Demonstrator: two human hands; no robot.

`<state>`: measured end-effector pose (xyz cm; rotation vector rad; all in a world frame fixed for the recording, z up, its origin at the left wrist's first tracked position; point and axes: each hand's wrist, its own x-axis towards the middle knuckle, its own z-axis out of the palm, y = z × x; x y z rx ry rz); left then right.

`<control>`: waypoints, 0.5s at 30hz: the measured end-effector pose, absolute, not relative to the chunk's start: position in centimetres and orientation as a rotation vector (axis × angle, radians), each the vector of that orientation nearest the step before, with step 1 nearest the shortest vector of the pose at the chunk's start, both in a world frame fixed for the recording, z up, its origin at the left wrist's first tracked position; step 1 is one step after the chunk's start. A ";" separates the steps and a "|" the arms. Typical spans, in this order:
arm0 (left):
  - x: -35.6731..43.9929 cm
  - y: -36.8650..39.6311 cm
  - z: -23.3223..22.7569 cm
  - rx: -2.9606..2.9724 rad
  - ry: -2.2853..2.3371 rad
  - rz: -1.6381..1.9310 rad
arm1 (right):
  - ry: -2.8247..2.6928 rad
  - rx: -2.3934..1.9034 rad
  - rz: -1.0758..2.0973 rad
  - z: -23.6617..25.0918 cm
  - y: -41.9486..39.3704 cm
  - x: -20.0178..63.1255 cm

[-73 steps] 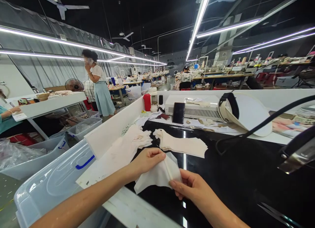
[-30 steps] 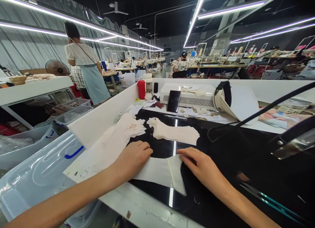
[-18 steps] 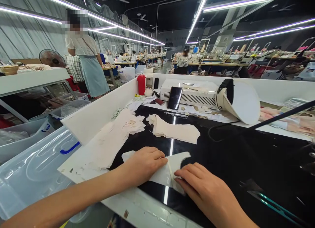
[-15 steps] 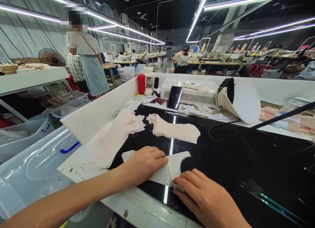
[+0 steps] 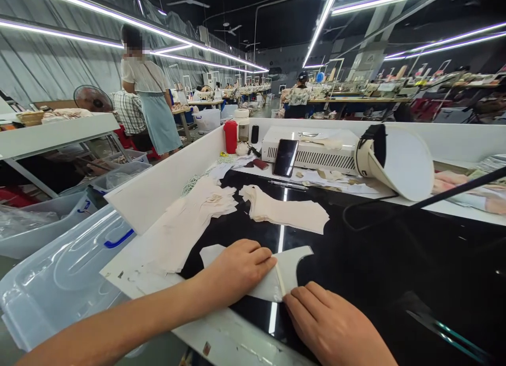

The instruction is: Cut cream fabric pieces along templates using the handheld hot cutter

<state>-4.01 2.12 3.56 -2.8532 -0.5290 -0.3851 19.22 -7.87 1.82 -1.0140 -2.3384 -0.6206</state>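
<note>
As the right hand (image 5: 328,316) now sits lower at the strip's (image 5: 280,277) 5 o'clock end | left hand (image 5: 242,267) at 11 o'clock | pinch or press: cannot tell | white cloth (image 5: 292,262) at view's 6 o'clock | strip likely steadied

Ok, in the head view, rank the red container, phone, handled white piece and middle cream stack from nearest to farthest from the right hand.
1. Handled white piece: touching the right hand.
2. Middle cream stack: beyond that piece.
3. Phone: behind the stack.
4. Red container: back left.
</note>
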 end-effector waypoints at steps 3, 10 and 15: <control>-3.9 2.0 3.3 -2.832 -0.538 -0.341 | -2.371 -0.986 -0.634 1.8 -7.5 19.3; -3.5 1.8 3.5 -2.808 -0.554 -0.310 | -2.424 -0.939 -0.637 2.3 -7.4 19.7; -3.1 1.7 4.1 -2.817 -0.522 -0.279 | -2.473 -0.887 -0.672 1.7 -7.5 21.0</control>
